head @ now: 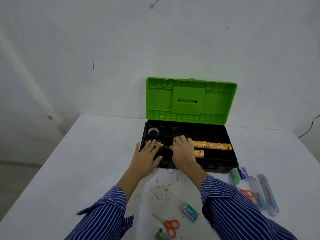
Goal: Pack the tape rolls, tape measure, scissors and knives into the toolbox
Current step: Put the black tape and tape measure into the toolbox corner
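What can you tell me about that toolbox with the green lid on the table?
The toolbox looks like moulded plastic: a black base split into compartments and a bright green ribbed lid standing open against the wall. It sits toward the far side of the white table. Inside lie orange tape rolls in a row, a pale roll at back left, and a black-and-yellow tape measure. The left hand rests on its front left; the right hand reaches in.
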